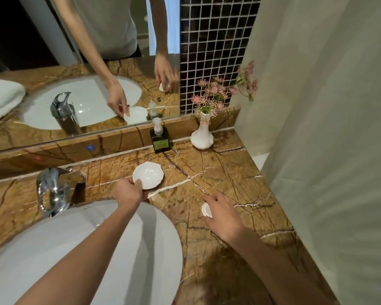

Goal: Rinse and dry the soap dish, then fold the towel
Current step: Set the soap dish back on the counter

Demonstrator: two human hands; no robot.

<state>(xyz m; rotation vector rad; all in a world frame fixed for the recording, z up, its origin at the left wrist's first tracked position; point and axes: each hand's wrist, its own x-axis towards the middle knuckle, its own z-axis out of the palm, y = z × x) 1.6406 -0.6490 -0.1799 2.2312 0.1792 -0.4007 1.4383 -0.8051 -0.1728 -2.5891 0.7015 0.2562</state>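
Note:
A white scalloped soap dish (149, 175) rests on the brown marble counter behind the sink's right rim. My left hand (129, 191) pinches its near-left edge with thumb and fingers. To the right, my right hand (221, 213) closes over a small round white soap bar (206, 209) close to the counter; whether the bar touches the surface is hidden. A white towel (3, 99) shows only as a reflection in the mirror, at the far left.
A white oval sink (158, 249) fills the lower left, with a chrome tap (53, 190) behind it. A dark soap dispenser (161, 139) and a white vase of pink flowers (202, 137) stand against the backsplash. A pale curtain (330, 150) hangs on the right.

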